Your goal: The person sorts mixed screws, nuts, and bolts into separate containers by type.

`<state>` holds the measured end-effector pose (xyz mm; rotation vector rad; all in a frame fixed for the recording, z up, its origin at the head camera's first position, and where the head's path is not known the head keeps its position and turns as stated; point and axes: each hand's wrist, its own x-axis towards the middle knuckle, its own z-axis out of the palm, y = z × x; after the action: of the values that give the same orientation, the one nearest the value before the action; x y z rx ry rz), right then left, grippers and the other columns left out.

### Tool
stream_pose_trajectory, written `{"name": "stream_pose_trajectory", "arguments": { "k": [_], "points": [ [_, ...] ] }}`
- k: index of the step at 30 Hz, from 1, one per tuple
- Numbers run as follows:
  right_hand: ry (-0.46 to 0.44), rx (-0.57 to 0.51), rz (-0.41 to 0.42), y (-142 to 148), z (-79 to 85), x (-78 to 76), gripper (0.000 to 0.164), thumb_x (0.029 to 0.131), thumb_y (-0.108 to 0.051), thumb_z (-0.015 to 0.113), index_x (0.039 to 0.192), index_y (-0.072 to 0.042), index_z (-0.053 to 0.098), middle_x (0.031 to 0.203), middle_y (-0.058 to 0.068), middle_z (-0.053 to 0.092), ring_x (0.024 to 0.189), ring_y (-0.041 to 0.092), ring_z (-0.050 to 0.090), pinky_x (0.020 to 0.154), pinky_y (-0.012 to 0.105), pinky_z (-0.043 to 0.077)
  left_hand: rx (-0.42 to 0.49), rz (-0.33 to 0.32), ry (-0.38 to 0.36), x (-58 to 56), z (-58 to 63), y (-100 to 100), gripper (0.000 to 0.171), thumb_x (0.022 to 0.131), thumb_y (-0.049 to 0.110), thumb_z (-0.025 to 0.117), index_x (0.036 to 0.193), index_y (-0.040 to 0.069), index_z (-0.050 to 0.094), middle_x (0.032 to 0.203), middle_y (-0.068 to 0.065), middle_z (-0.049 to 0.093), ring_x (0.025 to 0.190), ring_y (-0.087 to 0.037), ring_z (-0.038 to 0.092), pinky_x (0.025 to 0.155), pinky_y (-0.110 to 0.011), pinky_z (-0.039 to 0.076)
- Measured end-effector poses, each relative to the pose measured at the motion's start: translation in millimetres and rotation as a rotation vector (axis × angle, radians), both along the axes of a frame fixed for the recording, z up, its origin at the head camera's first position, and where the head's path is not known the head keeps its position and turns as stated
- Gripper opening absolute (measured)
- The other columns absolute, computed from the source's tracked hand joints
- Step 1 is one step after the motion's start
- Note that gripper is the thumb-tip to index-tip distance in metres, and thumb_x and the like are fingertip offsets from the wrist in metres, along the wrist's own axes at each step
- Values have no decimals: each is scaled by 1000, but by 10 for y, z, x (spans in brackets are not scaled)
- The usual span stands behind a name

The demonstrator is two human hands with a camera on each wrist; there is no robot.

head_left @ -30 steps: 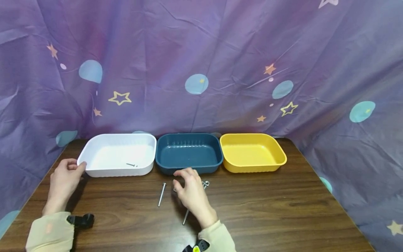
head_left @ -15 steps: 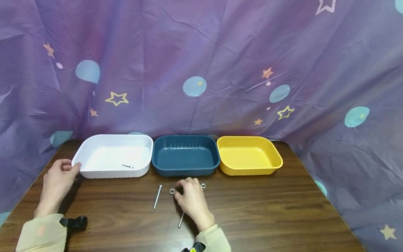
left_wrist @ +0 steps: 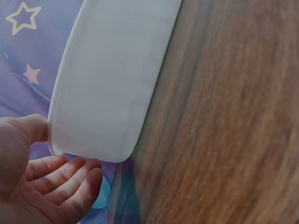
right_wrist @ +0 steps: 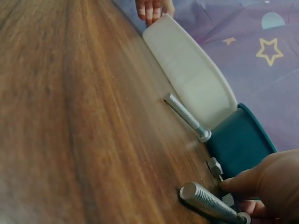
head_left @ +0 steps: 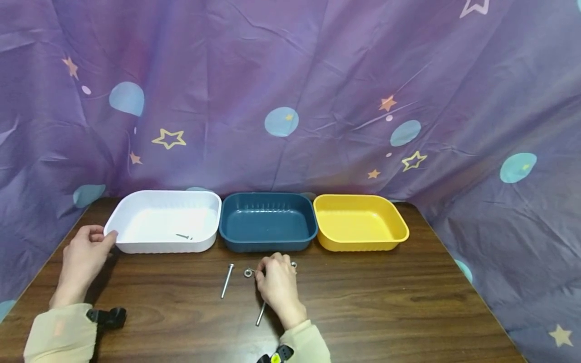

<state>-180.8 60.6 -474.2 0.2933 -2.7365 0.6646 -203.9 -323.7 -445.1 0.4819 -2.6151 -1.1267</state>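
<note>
White tray (head_left: 163, 247) was pinched at its corner by fingers of left hand (head_left: 82, 259), likely for steadiness, while those of right hand (head_left: 279, 286) were bunched over a bolt (head_left: 260, 314) beside a nut (head_left: 248, 273) on the worktop (head_left: 386, 297), any grasp hidden, couldn't be told.

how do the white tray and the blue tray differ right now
The white tray has a small screw inside; no screw shows in the blue tray. The left hand touches the white tray's near left corner, while the right hand is in front of the blue tray. The white tray looks wider than the blue tray in the head view. Both are open-topped, round-cornered and upright on the table.
</note>
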Motion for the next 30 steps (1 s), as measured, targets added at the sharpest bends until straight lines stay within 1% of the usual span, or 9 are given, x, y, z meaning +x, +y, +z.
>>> {"name": "stream_pose_trajectory", "arguments": {
  "k": [2, 7, 11, 15, 19, 24, 30],
  "points": [
    [-1, 8, -6, -7, -7, -5, 13, 75, -13, 77, 70, -17, 65, 82, 3, 59, 84, 26, 54, 70, 44, 44, -2, -2, -2, -6, 6, -2, 54, 97, 36, 53, 124, -9, 47, 102, -25, 63, 57, -5, 57, 60, -31, 38],
    [-12, 16, -5, -15, -12, -12, 17, 78, -14, 76, 70, -18, 62, 81, 3, 58, 84, 25, 54, 71, 44, 44, 1, 5, -15, -7, 5, 6, 54, 97, 36, 53, 126, -9, 47, 103, -25, 63, 57, -4, 57, 60, -31, 38],
    [-17, -19, 11, -7, -1, -19, 13, 78, -12, 74, 73, -17, 63, 81, 2, 58, 84, 25, 54, 73, 44, 44, 2, 6, -14, -9, -2, 17, 53, 97, 34, 52, 126, -9, 47, 103, -25, 63, 57, -5, 58, 60, -31, 38],
    [16, -72, 38, 0, 18, -25, 10, 77, -10, 73, 75, -15, 66, 80, 1, 59, 82, 25, 54, 74, 41, 45, -1, 6, -8, -12, -2, 22, 52, 97, 34, 52, 125, -10, 47, 102, -26, 63, 57, -6, 58, 60, -31, 38],
    [63, -116, 65, 7, 63, -19, 10, 77, -9, 73, 74, -14, 66, 79, 1, 59, 79, 23, 53, 72, 38, 44, 1, 5, -10, -18, -8, 27, 53, 97, 34, 53, 126, -10, 47, 103, -26, 63, 57, -7, 59, 60, -31, 39],
    [73, -157, 105, 6, 144, -10, 7, 80, -10, 74, 78, -14, 68, 83, 0, 59, 80, 20, 51, 74, 35, 43, 2, 6, -10, -20, -8, 25, 54, 97, 35, 53, 126, -10, 47, 104, -26, 63, 57, -7, 59, 59, -31, 39],
    [97, -180, 141, -17, 239, 5, 6, 82, -13, 74, 80, -14, 69, 84, 0, 61, 83, 21, 53, 78, 35, 43, 8, 10, -21, -10, 0, 20, 54, 97, 35, 53, 127, -10, 46, 104, -26, 63, 57, -6, 59, 59, -30, 39]
  ]
}}
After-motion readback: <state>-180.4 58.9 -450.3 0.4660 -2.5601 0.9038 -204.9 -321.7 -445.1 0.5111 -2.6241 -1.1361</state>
